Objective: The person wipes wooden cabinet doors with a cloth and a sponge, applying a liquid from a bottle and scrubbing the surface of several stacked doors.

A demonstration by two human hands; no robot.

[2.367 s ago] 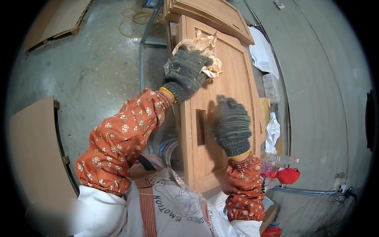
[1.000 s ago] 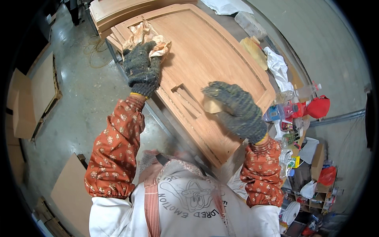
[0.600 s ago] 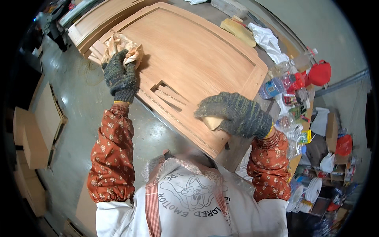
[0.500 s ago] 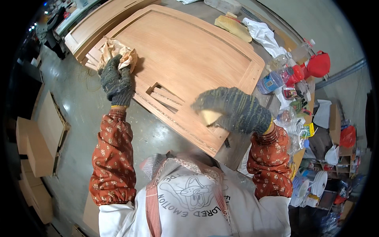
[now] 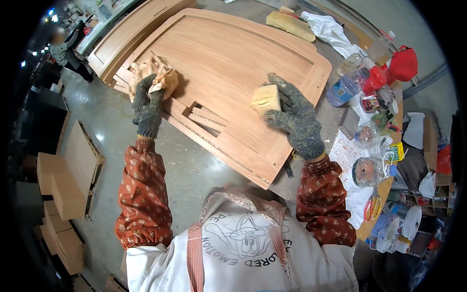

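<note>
A framed wooden panel (image 5: 219, 63) lies flat before me, with a rectangular cutout (image 5: 206, 119) near its front left edge. My left hand (image 5: 148, 104), in a dark knit glove, is closed on a crumpled tan cloth (image 5: 168, 80) at the panel's left edge. Over the right part of the panel, my gloved right hand (image 5: 296, 117) grips a yellowish sanding block (image 5: 266, 99) between thumb and fingers. The block's underside is hidden, so I cannot tell whether it touches the wood.
Another wooden piece (image 5: 126, 34) stands beyond the panel's far left. Plastic bottles (image 5: 342, 90), a red container (image 5: 403, 63), white cloth (image 5: 331, 34) and scissors (image 5: 373, 204) lie along the right. Cardboard boxes (image 5: 65, 190) sit on the floor at left. A person (image 5: 68, 51) stands far left.
My right hand has moved up and away from the panel's near corner, turning so the block shows more fully. The left hand and cloth have shifted slightly right in view.
</note>
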